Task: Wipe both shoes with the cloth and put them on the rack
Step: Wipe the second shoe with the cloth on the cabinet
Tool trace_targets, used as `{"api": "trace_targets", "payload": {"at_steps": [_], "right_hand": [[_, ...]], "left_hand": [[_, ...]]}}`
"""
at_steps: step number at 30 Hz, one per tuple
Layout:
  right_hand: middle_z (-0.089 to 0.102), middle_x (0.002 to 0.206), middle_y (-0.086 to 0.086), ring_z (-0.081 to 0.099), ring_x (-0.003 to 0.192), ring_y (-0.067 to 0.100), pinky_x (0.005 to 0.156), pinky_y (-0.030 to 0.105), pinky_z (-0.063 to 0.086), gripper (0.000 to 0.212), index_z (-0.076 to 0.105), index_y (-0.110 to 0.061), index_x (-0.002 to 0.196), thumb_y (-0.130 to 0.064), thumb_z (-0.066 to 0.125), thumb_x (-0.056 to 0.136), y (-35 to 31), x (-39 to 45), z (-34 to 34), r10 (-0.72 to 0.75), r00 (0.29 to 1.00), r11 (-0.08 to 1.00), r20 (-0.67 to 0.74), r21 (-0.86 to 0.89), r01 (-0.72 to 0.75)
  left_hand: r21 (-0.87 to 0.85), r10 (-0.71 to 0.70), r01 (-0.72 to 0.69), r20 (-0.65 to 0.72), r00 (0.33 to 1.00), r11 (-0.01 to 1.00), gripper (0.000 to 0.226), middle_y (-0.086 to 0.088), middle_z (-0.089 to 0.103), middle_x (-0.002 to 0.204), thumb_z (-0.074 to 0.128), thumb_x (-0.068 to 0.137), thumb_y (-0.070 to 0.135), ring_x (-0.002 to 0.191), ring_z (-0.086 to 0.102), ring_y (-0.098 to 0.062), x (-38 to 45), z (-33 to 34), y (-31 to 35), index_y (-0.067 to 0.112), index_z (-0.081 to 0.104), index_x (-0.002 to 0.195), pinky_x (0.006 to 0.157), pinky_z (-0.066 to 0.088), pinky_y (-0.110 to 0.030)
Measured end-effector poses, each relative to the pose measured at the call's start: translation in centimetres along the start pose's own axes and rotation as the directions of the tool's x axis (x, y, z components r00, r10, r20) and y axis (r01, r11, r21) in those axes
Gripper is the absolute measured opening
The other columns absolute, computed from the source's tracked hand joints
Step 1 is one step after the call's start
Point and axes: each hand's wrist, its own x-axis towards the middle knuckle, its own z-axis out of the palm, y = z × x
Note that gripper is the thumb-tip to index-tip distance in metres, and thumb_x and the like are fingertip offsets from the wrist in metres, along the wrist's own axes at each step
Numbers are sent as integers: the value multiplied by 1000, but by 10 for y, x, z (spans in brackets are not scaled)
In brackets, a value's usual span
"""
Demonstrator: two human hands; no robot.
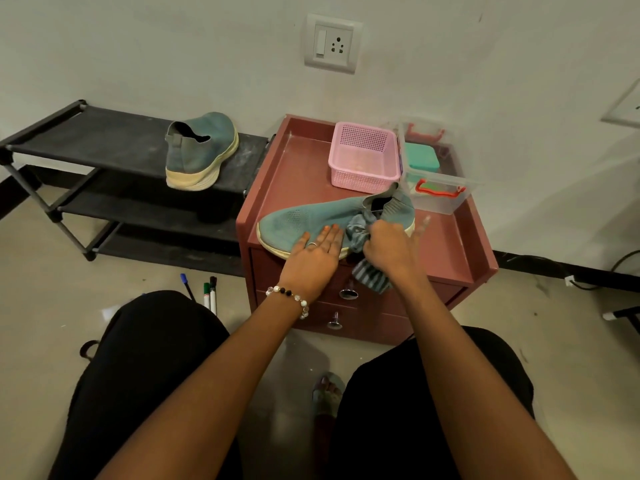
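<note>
Teal knit shoe with cream sole on maroon surface; second teal shoe, cream-soled, on black rack. Grey-and-blue striped cloth. Pink perforated basket. Clear box with red handles, mint-green block inside. White, black and clear beaded bracelet. Orange nail polish. White wall, beige floor.

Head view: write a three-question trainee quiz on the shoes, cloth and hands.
1. True or false: one teal knit shoe already stands on the black fabric rack.
2. Which hand grips the grey striped cloth? A left hand B right hand
3. What does the other teal knit shoe lie on?

Key: 1 true; 2 B; 3 the maroon drawer cabinet.
</note>
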Motion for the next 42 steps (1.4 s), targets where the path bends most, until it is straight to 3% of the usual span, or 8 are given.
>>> {"api": "trace_targets", "payload": {"at_steps": [5,9,16,19,24,32,38,42], "right_hand": [[66,104,13,53,113,33,116,56,2,28,61,-6,111,-10,45,88,-21,-7,14,-72,993,986,-94,-156,57],[63,103,25,56,100,41,87,39,41,12,54,2,91,-4,44,86,-20,-9,0,-49,999,955,5,292,46],[61,92,-2,57,89,19,68,24,42,31,64,-10,97,2,37,88,22,-2,-36,478,876,366,-69,922,-127],[62,104,6,58,96,20,72,17,44,33,60,-6,111,5,41,86,39,2,-43,686,661,437,-305,899,-38],[32,148,23,29,138,35,111,48,25,58,31,3,142,1,43,85,25,24,12,156,979,935,-128,340,-104],[61,114,27,55,109,41,92,41,43,28,59,6,106,-7,44,87,5,18,-8,12,999,978,-46,207,-2],[66,87,-4,64,91,20,80,34,55,36,67,-18,88,3,38,84,20,17,-13,328,944,282,30,951,-128],[63,99,2,62,89,15,74,22,52,36,58,-6,111,6,37,84,50,21,-38,794,577,177,-189,981,77]], "left_hand": [[5,-10,9,17,1000,1000,57,-10,4,160,26,100,5,148,8,-18,3,0,0,5,3,152,117,11,-43],[2,-10,10,40,999,1000,54,-14,11,159,31,100,8,147,11,-19,2,-2,1,5,14,151,118,10,-44],[-23,-1,1,9,1000,1000,62,-10,5,160,29,96,-2,148,9,-18,1,-5,-1,5,2,152,118,12,-43],[-38,-16,17,11,1000,999,64,-8,5,160,32,96,-2,147,9,-17,3,-2,-2,8,2,152,118,11,-42],[-27,-22,23,22,1000,999,63,-6,5,161,36,99,7,148,7,-15,4,0,-2,10,3,152,118,10,-42],[-1,-27,27,13,1000,1000,59,-11,5,160,27,98,1,148,8,-19,3,-2,3,6,2,152,118,12,-44],[-1,-5,5,15,1000,1000,63,-10,3,160,29,96,-2,148,7,-18,4,-1,-1,6,1,152,118,13,-43],[-14,-2,3,26,1000,1000,63,-7,3,161,31,98,2,148,6,-16,7,1,-3,9,1,152,118,12,-42]]}}
